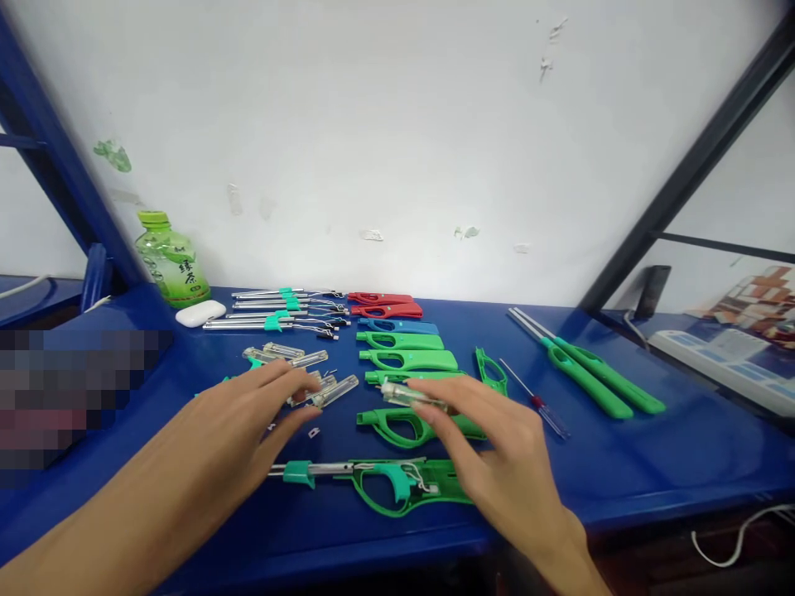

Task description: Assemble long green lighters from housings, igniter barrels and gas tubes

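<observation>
My right hand pinches a clear plastic fuel tank above the column of green lighter shells. My left hand is over the left side, thumb and fingertips curved and a little apart, beside several clear tanks; whether it touches one is hard to tell. Near the table's front edge lies an opened green lighter shell with a metal tube, a teal trigger and wires in it. A small loose piece rests by my left thumb.
Metal rods with wires lie behind the tanks. Red shells and a blue shell head the column. To the right are a screwdriver and two green lighters. A green bottle and white case stand back left.
</observation>
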### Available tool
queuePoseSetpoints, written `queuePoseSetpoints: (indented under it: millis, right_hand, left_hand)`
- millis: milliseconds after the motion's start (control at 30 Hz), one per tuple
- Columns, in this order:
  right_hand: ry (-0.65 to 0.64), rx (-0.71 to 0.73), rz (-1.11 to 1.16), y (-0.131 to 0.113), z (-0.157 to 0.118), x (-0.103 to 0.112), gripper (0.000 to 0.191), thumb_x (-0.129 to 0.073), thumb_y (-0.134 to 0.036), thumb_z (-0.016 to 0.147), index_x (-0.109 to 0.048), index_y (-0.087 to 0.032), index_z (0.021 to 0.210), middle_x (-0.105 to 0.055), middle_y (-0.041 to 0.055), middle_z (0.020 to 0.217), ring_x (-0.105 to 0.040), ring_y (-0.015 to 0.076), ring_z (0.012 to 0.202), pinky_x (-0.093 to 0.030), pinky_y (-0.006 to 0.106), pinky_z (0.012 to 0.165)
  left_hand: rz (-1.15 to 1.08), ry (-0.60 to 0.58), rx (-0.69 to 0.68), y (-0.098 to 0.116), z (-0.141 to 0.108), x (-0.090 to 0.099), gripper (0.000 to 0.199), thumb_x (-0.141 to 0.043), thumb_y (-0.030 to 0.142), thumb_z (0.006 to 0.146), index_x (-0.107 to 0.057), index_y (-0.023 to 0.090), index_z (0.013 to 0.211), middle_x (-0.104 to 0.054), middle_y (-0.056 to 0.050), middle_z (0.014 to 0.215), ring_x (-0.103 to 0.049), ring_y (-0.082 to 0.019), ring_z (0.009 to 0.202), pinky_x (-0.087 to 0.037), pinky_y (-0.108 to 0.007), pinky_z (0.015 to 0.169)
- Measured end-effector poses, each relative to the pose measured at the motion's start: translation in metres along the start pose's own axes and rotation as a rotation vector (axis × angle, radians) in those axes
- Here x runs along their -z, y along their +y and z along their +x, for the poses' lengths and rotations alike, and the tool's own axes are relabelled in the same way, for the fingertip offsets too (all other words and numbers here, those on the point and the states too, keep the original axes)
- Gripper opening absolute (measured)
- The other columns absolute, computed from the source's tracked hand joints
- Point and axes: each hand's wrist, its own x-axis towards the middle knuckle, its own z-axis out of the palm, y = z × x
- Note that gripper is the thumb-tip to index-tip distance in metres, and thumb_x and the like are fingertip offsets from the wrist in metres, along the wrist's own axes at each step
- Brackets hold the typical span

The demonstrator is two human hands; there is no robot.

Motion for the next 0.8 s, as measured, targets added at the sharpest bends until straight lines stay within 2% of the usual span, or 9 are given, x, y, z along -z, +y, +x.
queuePoseSetpoints:
  millis: [67, 100, 200, 467, 567, 667, 800]
  right_hand:
    - [0.032, 0.008, -0.053, 0.005, -0.001, 0.002, 0.019, -0.074, -0.011, 0.113, -0.085, -0.020, 0.127, -0.091, 0.0019, 0.112, -0.086, 0.0173, 0.100, -0.067, 0.028, 0.091]
    - [0.036, 0.023, -0.082, 0.006, -0.002, 0.002, 0.020, -0.073, -0.011, 0.113, -0.085, -0.019, 0.127, -0.091, 0.0026, 0.111, -0.086, 0.0183, 0.099, -0.067, 0.030, 0.090]
    - [0.011, 0.055, -0.125, 0.008, -0.004, -0.001, 0.020, -0.072, -0.012, 0.114, -0.085, -0.018, 0.129, -0.091, 0.0047, 0.111, -0.085, 0.0210, 0.099, -0.066, 0.033, 0.088]
    - [0.004, 0.021, -0.112, 0.008, -0.008, -0.003, 0.018, -0.072, -0.014, 0.115, -0.085, -0.019, 0.127, -0.091, 0.0028, 0.111, -0.086, 0.0211, 0.097, -0.064, 0.035, 0.088]
    - [0.000, 0.008, -0.089, 0.009, -0.008, -0.002, 0.018, -0.073, -0.013, 0.114, -0.085, -0.021, 0.126, -0.091, 0.0017, 0.110, -0.086, 0.0206, 0.097, -0.064, 0.034, 0.088]
    - [-0.003, -0.012, -0.054, 0.009, -0.008, -0.002, 0.021, -0.072, -0.014, 0.115, -0.084, -0.022, 0.131, -0.090, 0.0017, 0.111, -0.085, 0.0200, 0.099, -0.065, 0.032, 0.090]
    - [-0.004, -0.038, -0.017, 0.007, -0.008, -0.001, 0.035, -0.062, -0.014, 0.119, -0.080, -0.021, 0.149, -0.083, 0.0027, 0.105, -0.080, 0.0178, 0.092, -0.064, 0.028, 0.079]
  left_hand:
    - [-0.011, -0.078, 0.017, -0.009, -0.003, -0.001, 0.042, -0.055, 0.057, 0.117, -0.081, 0.031, 0.096, -0.086, 0.001, 0.088, -0.081, -0.022, 0.070, -0.057, -0.032, 0.062]
    - [-0.014, -0.112, 0.026, -0.011, -0.005, -0.002, 0.037, -0.058, 0.051, 0.115, -0.080, 0.031, 0.092, -0.084, 0.002, 0.084, -0.079, -0.022, 0.066, -0.055, -0.032, 0.060]
    - [-0.006, -0.179, 0.079, -0.013, -0.007, -0.006, 0.025, -0.063, 0.041, 0.106, -0.080, 0.032, 0.090, -0.085, 0.002, 0.084, -0.081, -0.025, 0.069, -0.052, -0.034, 0.061]
    - [0.018, -0.253, 0.162, -0.010, 0.000, -0.017, 0.031, -0.055, 0.037, 0.101, -0.077, 0.029, 0.080, -0.082, -0.002, 0.080, -0.078, -0.026, 0.068, -0.048, -0.035, 0.062]
    - [0.018, -0.225, 0.136, -0.006, -0.001, -0.019, 0.035, -0.051, 0.035, 0.102, -0.073, 0.028, 0.076, -0.079, -0.002, 0.077, -0.075, -0.024, 0.062, -0.047, -0.036, 0.060]
    - [0.029, -0.136, 0.098, 0.001, -0.001, -0.020, 0.034, -0.049, 0.032, 0.103, -0.068, 0.027, 0.076, -0.075, -0.002, 0.074, -0.072, -0.023, 0.060, -0.045, -0.036, 0.058]
    - [0.042, 0.011, 0.021, 0.029, 0.013, -0.012, 0.026, -0.049, 0.028, 0.107, -0.069, 0.027, 0.090, -0.073, 0.003, 0.074, -0.069, -0.018, 0.060, -0.044, -0.031, 0.057]
